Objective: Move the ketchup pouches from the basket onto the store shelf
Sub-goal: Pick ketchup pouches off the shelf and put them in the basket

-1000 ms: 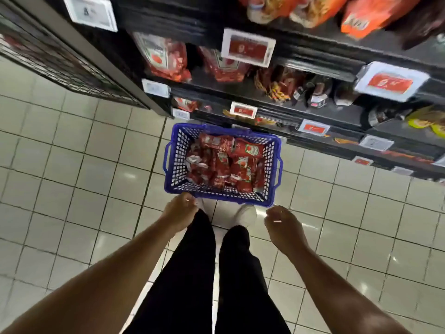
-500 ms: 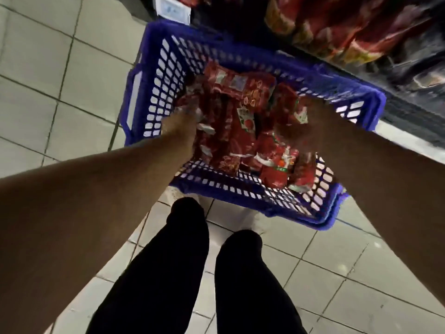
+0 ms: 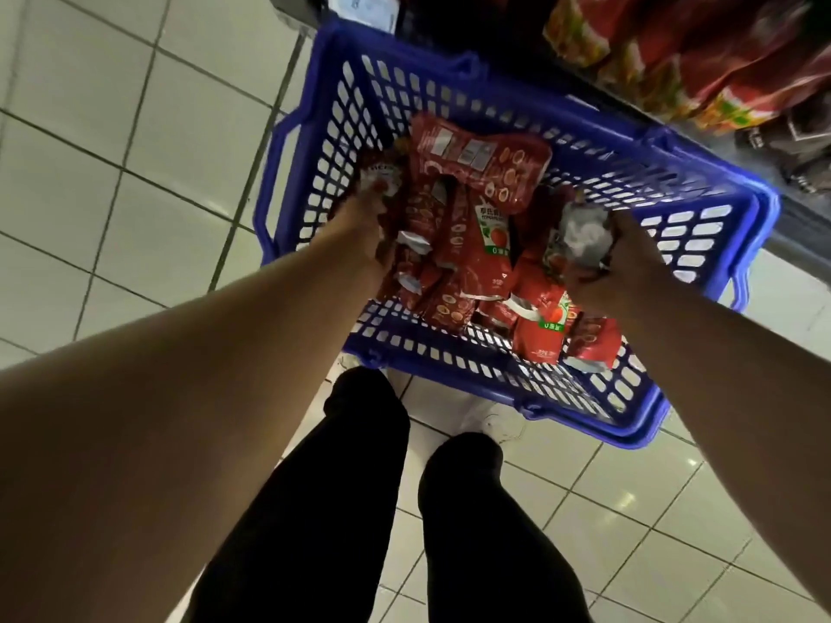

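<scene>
Compared with half a second ago, I see both hands deeper in the blue perforated plastic basket [image 3: 701, 182], which stands on the pale tiled floor [image 3: 90, 173] against the dark store shelf [image 3: 674, 60]. The right hand [image 3: 629, 258] now grips a red ketchup pouch with a white crumpled top [image 3: 584, 236], fingers curled round it. The left hand [image 3: 364, 222] reaches into the pile of red ketchup pouches [image 3: 476, 218] at the basket's left side; its fingers are buried among them and probably clasp one, though I cannot tell. The shelf's stock is blurred and cut off at the frame edge.
</scene>
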